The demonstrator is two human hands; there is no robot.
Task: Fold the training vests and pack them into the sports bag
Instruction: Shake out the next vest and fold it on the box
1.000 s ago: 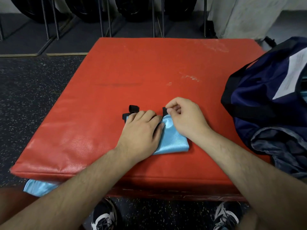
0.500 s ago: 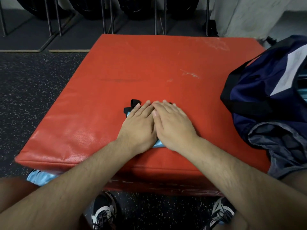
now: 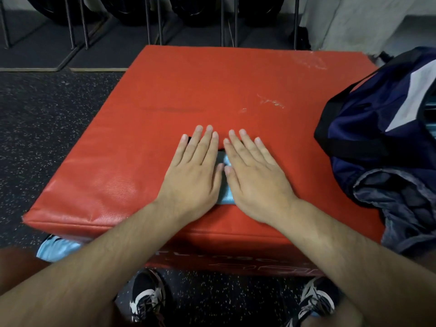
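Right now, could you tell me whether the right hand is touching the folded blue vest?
Touching. The head view shows the right hand pressed flat on the folded vest, with no gap.

Red padded box (image 3: 212,90) carries folded blue vest (image 3: 227,192); sports bag (image 3: 368,128) overlaps right edge.
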